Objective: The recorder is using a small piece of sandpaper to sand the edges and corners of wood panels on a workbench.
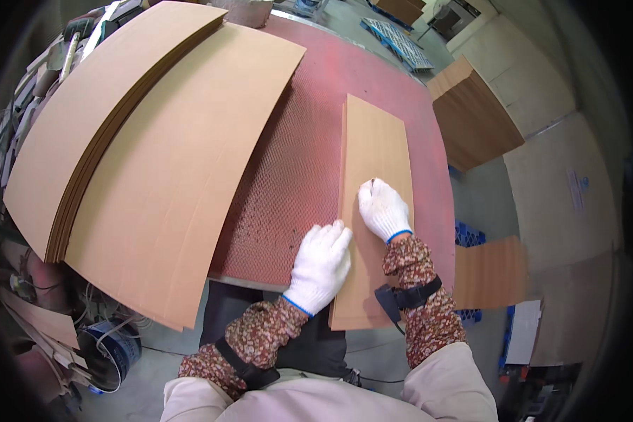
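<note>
Both gloved hands pressed a narrow cardboard strip [373, 176] on the red worktop [316, 126]. The left hand [321, 264] lay flat, fingers open, at its edge; the right hand [383, 209] pinched something small, unclear what. Steady alignment seemed needed.

White knit gloves, floral sleeve covers, black wrist straps

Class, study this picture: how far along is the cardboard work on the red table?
Done: hard to tell; a brown stack stands beyond the red table. In hand: one narrow cardboard strip lies on the table, with the gloved left hand flat at its edge and the right hand pressing on it. Left: a thick pile of large sheets waits alongside.
</note>
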`<state>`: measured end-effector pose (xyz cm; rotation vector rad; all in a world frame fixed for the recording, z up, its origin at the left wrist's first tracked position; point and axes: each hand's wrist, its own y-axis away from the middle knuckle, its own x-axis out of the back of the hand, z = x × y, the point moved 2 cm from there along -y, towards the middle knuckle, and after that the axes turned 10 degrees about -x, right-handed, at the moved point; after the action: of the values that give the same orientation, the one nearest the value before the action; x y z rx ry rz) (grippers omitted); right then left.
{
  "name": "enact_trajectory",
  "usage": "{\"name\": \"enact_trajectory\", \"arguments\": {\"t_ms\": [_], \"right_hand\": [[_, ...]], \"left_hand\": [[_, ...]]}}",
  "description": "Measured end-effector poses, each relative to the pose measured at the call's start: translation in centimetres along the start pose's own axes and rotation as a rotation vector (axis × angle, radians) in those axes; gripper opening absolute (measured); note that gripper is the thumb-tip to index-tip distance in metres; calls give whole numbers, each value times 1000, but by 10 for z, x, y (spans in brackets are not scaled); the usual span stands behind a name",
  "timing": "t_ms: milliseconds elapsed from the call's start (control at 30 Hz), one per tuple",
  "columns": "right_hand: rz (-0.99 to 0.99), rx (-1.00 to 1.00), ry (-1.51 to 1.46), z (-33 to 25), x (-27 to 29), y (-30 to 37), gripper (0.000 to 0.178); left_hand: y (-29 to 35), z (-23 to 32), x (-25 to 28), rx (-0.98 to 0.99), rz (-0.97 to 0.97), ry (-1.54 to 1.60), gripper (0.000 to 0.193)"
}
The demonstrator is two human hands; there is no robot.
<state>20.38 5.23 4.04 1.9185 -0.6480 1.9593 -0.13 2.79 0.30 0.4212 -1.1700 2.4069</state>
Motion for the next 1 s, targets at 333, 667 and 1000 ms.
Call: {"name": "enact_trajectory", "arguments": {"t_ms": [333, 667, 1000], "right_hand": [[-133, -71, -79, -16, 10, 164, 35], [-50, -102, -93, -19, 42, 246, 35], [161, -313, -328, 50, 66, 267, 34]], "left_hand": [[16, -20, -11, -26, 25, -11, 38], [5, 0, 1, -11, -51, -26, 35], [12, 45, 9, -14, -64, 2, 32]]}}
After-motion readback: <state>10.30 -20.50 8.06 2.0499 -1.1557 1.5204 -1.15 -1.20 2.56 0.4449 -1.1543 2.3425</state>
